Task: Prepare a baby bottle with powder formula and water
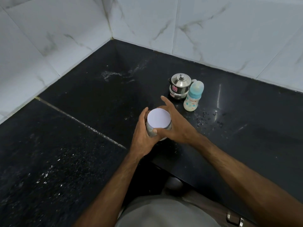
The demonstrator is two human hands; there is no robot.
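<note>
A clear jar with a white round lid [158,118] stands on the black counter [82,128] near its front edge. My left hand [142,133] grips the jar's body from the left. My right hand [173,123] holds the lid's rim, thumb on the near side and fingers round the far side, index finger pointing away. A baby bottle [193,97] with a blue collar and clear cap stands upright behind and to the right, holding milky liquid. A small steel lidded pot [179,86] stands just left of the bottle, touching or nearly touching it.
Water drops [208,119] lie on the counter right of the jar. White powder smears [114,73] mark the far counter near the marble-tiled wall corner [112,36]. The counter's front edge [180,171] runs under my right forearm.
</note>
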